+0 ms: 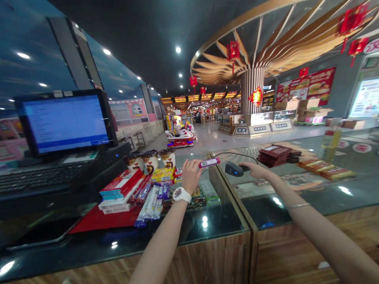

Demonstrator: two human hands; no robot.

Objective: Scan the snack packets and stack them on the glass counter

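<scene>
Grips wrapped tube (209, 162) in left hand (191, 172), mid-frame | grips scanner (233, 169) in right hand (256, 170), centre-right | might drop tube through end-only hold

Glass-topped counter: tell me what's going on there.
Over the glass-topped counter, a person's left hand holds a small pink-purple packet; the right hand holds a dark handheld scanner, its head toward the packet, not touching it. Red boxes, wrapped bars and cups sit left, near a lit monitor; dark-red packs lie stacked right.
</scene>
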